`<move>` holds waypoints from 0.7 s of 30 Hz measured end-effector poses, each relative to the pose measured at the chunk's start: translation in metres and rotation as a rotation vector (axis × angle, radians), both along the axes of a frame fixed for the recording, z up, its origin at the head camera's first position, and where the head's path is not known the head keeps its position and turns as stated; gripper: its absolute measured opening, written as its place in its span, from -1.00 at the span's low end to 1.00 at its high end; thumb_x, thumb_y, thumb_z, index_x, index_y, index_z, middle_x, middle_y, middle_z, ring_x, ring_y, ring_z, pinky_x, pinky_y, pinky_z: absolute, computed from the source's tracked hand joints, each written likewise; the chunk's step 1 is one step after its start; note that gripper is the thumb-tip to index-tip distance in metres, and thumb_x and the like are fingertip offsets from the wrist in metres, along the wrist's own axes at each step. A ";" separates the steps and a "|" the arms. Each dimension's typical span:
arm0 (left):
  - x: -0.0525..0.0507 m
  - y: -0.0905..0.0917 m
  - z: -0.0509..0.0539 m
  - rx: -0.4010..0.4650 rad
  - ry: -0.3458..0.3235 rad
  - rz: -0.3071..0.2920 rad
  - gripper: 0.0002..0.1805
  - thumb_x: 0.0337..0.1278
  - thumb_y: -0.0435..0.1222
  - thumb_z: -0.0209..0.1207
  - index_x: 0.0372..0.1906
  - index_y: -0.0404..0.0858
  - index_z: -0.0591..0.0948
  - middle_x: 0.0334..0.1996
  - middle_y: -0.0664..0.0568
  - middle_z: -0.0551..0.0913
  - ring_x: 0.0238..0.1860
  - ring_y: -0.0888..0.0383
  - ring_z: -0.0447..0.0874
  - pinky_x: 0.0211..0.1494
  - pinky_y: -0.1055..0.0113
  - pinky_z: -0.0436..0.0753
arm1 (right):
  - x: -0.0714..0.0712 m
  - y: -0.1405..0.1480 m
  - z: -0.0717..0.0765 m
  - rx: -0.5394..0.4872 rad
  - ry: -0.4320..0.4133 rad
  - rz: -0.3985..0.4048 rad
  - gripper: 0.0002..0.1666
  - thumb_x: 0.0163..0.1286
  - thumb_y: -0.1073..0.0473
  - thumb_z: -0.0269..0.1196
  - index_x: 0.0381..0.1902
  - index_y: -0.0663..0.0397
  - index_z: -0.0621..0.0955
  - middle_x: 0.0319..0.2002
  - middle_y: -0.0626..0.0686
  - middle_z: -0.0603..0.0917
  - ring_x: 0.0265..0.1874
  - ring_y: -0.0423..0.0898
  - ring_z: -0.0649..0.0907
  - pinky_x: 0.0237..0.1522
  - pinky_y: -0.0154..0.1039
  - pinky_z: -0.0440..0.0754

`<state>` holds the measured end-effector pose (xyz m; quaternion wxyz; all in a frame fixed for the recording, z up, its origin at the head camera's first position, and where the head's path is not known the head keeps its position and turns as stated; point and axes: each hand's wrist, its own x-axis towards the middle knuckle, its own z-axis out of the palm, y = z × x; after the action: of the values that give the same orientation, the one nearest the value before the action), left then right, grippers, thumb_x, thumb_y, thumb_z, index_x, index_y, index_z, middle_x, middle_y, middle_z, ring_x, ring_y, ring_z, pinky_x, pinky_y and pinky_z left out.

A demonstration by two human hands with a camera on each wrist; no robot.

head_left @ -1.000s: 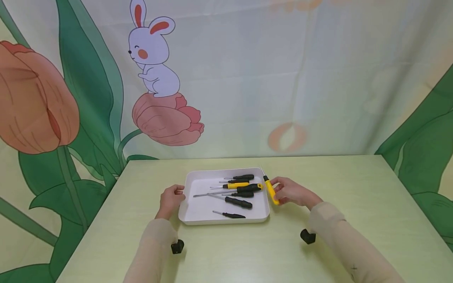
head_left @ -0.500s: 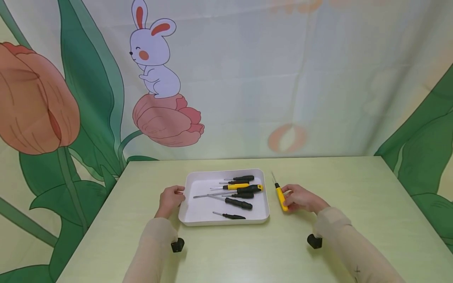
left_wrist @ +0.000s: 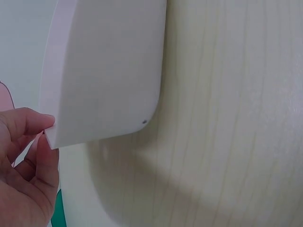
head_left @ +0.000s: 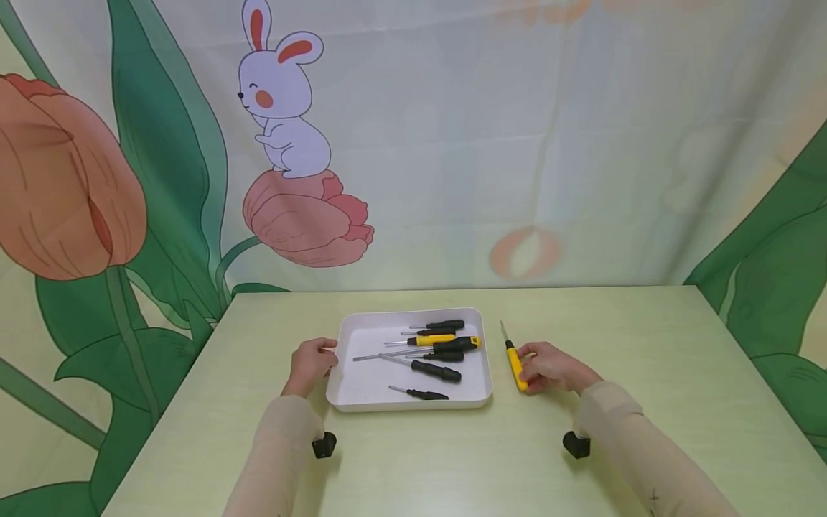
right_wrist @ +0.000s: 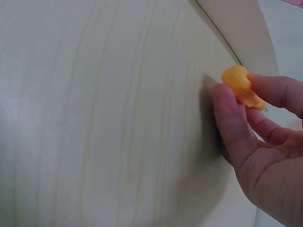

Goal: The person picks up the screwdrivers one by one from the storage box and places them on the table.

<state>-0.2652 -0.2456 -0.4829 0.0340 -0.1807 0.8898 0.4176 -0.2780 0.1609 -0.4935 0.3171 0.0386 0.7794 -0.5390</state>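
Observation:
A white tray (head_left: 362,384) lies on the table with several screwdrivers in it, most with black handles. My left hand (head_left: 311,366) pinches the tray's left rim between thumb and fingers, as the left wrist view also shows. To the right of the tray, my right hand (head_left: 549,368) holds a yellow screwdriver (head_left: 515,366) by its handle, its shaft pointing away from me. In the right wrist view the thumb and fingers close round the yellow handle end (right_wrist: 236,81), just over the table surface. The screwdriver's tip is out of sight there.
In the tray, a yellow-handled screwdriver (head_left: 431,339) lies among the black ones, and a small black screwdriver (head_left: 423,394) lies by the near wall. The pale wooden table (head_left: 413,467) reaches back to a printed curtain (head_left: 439,158).
The yellow screwdriver has moved with my right hand, from beside the tray's right rim to farther right and slightly nearer me. My left hand stays on the tray's rim.

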 end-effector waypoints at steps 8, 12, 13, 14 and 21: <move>0.001 -0.001 0.000 -0.007 0.010 -0.017 -0.61 -0.10 -0.46 0.07 -0.03 -0.33 0.51 -0.33 -0.15 0.57 -0.50 0.17 0.46 -0.47 0.44 0.49 | -0.001 -0.003 0.000 0.017 -0.007 -0.039 -0.44 0.05 0.44 0.14 0.05 0.32 0.26 -0.36 0.10 0.42 -0.57 -0.12 0.49 -0.48 -0.31 0.59; 0.001 -0.001 0.001 -0.004 0.005 -0.024 -0.60 -0.08 -0.44 0.05 -0.01 -0.33 0.51 -0.32 -0.15 0.56 -0.49 0.17 0.46 -0.46 0.43 0.48 | -0.001 -0.006 0.000 0.025 -0.022 -0.076 -0.45 0.04 0.43 0.14 0.03 0.33 0.27 -0.35 0.11 0.43 -0.55 -0.12 0.49 -0.47 -0.31 0.59; 0.001 -0.001 0.001 -0.002 0.004 -0.023 -0.60 -0.08 -0.44 0.05 -0.01 -0.32 0.50 -0.30 -0.15 0.56 -0.49 0.17 0.46 -0.46 0.43 0.48 | -0.001 -0.007 0.001 0.030 -0.025 -0.082 -0.46 0.05 0.43 0.14 0.03 0.33 0.27 -0.35 0.11 0.44 -0.54 -0.12 0.50 -0.46 -0.31 0.59; 0.001 -0.001 0.001 -0.002 0.003 -0.022 -0.60 -0.08 -0.44 0.05 -0.01 -0.32 0.50 -0.29 -0.15 0.56 -0.49 0.17 0.46 -0.46 0.43 0.48 | -0.001 -0.008 0.001 0.034 -0.025 -0.089 -0.47 0.05 0.43 0.14 0.02 0.33 0.28 -0.35 0.11 0.44 -0.53 -0.12 0.50 -0.46 -0.30 0.60; 0.002 0.000 0.001 0.002 0.005 -0.020 -0.59 -0.09 -0.44 0.05 0.00 -0.32 0.50 -0.25 -0.16 0.56 -0.49 0.17 0.46 -0.46 0.43 0.47 | 0.000 -0.015 0.001 0.068 -0.023 -0.149 -0.50 0.03 0.44 0.16 -0.03 0.33 0.31 -0.40 0.09 0.45 -0.55 -0.12 0.49 -0.49 -0.31 0.59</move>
<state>-0.2636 -0.2458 -0.4815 0.0360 -0.1704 0.8912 0.4188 -0.2780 0.1458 -0.4922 0.2836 0.1131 0.7885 -0.5339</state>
